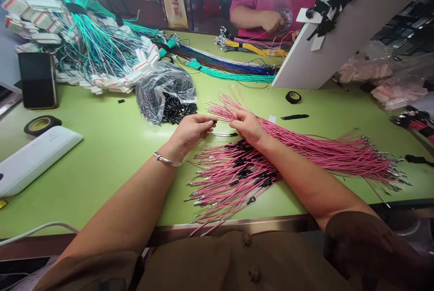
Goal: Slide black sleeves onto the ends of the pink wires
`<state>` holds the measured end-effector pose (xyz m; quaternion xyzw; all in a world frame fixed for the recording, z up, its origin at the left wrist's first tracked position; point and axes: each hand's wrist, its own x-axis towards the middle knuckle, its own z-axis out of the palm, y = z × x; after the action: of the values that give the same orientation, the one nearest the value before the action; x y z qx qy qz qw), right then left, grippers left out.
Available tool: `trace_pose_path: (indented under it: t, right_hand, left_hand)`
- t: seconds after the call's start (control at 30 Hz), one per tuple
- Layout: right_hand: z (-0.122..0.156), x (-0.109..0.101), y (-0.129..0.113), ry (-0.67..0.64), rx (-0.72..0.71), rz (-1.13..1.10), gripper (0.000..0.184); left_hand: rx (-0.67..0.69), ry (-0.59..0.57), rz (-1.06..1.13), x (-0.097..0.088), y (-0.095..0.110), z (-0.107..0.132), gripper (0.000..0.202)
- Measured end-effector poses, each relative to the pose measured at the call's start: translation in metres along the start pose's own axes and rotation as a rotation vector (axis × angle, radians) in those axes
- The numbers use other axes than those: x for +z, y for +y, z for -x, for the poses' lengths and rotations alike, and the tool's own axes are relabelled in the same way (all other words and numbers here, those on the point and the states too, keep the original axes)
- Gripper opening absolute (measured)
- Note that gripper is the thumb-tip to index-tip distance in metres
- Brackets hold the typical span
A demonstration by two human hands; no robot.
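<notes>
Pink wires (315,148) are fanned out under and to the right of the right hand (249,127), by whose nearly closed fingers one pink wire seems pinched; a small black sleeve (214,122) is gripped between the left hand's (193,132) closed thumb and finger. Many wires in the nearer pile (237,166), below the fingers, are already sleeved; the farther ones look mostly bare, so much appears left. Spare black pieces are bagged (166,94) beyond the left fingers. Across the green table (111,160), a co-worker's arm (252,17) is seen.
</notes>
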<state>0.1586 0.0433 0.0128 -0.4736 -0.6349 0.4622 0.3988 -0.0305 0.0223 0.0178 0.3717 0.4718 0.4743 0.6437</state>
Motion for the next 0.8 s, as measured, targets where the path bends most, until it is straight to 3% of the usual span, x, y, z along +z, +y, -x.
trace_pose_path:
  t: [0.13, 0.33, 0.47, 0.63, 0.7, 0.8]
  right_hand:
    - [-0.001, 0.001, 0.003, 0.009, -0.090, 0.090, 0.022]
    - [0.001, 0.001, -0.001, 0.016, -0.100, 0.141, 0.022]
    - [0.003, 0.001, -0.003, -0.086, -0.084, 0.166, 0.016]
    - [0.004, -0.005, -0.001, -0.292, 0.108, 0.043, 0.022]
    - [0.002, -0.008, -0.001, -0.246, 0.138, -0.048, 0.027]
    - [0.000, -0.010, -0.003, -0.069, 0.075, -0.064, 0.031]
  left_hand:
    - [0.002, -0.050, -0.018, -0.002, -0.002, -0.001, 0.024]
    - [0.058, -0.095, -0.132, -0.006, -0.002, 0.000, 0.027]
    - [0.146, -0.097, -0.353, 0.000, -0.002, 0.002, 0.021]
    - [0.221, -0.123, -0.445, 0.010, -0.005, 0.004, 0.019]
    - [0.202, -0.101, -0.376, 0.012, -0.006, 0.004, 0.024]
    - [0.174, -0.087, -0.297, 0.013, -0.008, 0.004, 0.034]
